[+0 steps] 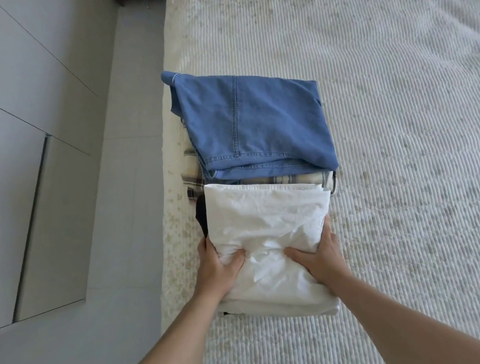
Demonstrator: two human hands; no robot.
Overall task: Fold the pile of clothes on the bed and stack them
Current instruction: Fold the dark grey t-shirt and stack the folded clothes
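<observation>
the bed (390,101) is taking most of the view, from 12 o'clock round to 6 o'clock, with a ribbed pale cover. its long left edge is running from 12 o'clock down toward 7 o'clock, and the wide part toward 3 o'clock is lying bare, so much open room is there. the grey floor (115,173) is showing beside this edge at 9 o'clock, a narrow strip between the bed and the wardrobe doors (7,136) at 10 o'clock.

the clothes are sitting near the centre, very close to the left edge of the bed. the folded blue denim piece (255,124) is lying on top at 12 o'clock of the group, one corner is sticking out toward 11 o'clock. under it a plaid garment (293,181) is showing only as a thin band. the white folded garment (267,233) is lying just below, toward 6 o'clock, touching the denim stack. a small dark piece (202,216) is peeking out at its 9 o'clock side, what it is i cannot tell.

the left hand (217,265) is gripping the white garment at its 8 o'clock side, thumb pressing on top, fingers going under the fold. the right hand (318,255) is doing the same at the 4 o'clock side, thumb on top, fingers wrapping round the edge.
</observation>
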